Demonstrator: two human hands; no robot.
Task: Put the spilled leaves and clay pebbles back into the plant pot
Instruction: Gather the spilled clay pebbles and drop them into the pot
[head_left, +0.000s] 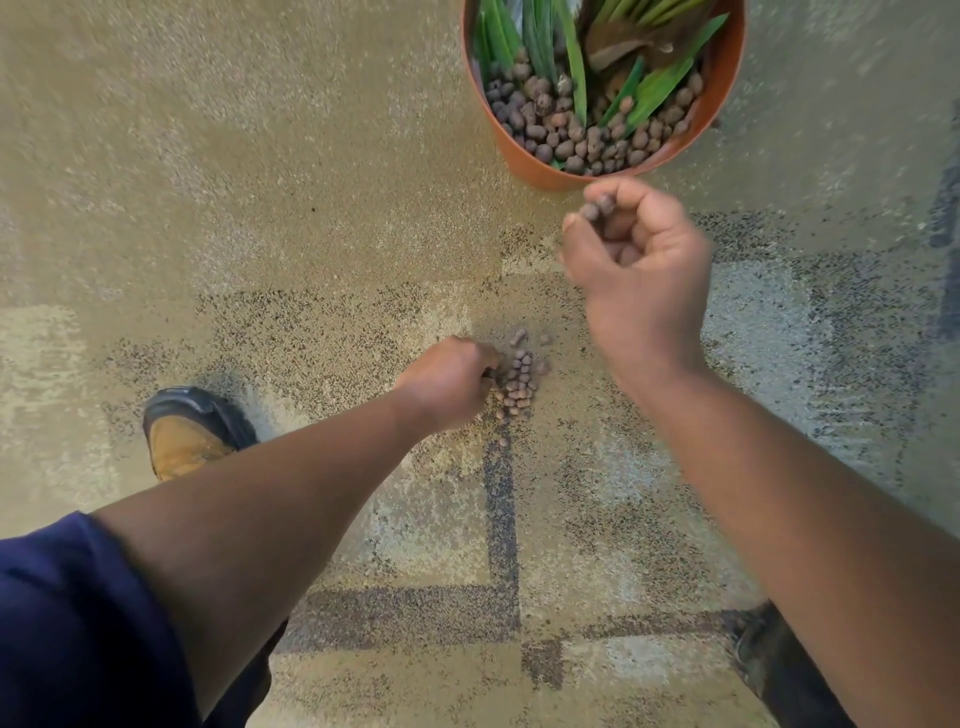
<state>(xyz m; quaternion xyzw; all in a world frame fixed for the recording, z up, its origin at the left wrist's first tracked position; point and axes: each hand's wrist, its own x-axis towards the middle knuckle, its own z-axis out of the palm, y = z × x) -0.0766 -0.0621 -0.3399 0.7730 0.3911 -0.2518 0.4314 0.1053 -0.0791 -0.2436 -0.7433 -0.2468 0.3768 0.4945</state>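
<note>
An orange plant pot (524, 166) stands on the carpet at the top, filled with brown clay pebbles (582, 135) and long green leaves (571, 57). My right hand (639, 270) hovers just below the pot's near rim, fingers curled around a few clay pebbles that show at its fingertips. A small heap of spilled pebbles (519, 379) lies on the carpet in the middle. My left hand (447, 382) rests at the heap's left side with fingers closed into it; whether it grips any pebbles is hidden.
The floor is patterned beige and grey carpet (311, 208). My left shoe (187, 431), tan with a dark toe, stands left of the heap. A dark shoe or trouser leg (763, 654) shows at the lower right.
</note>
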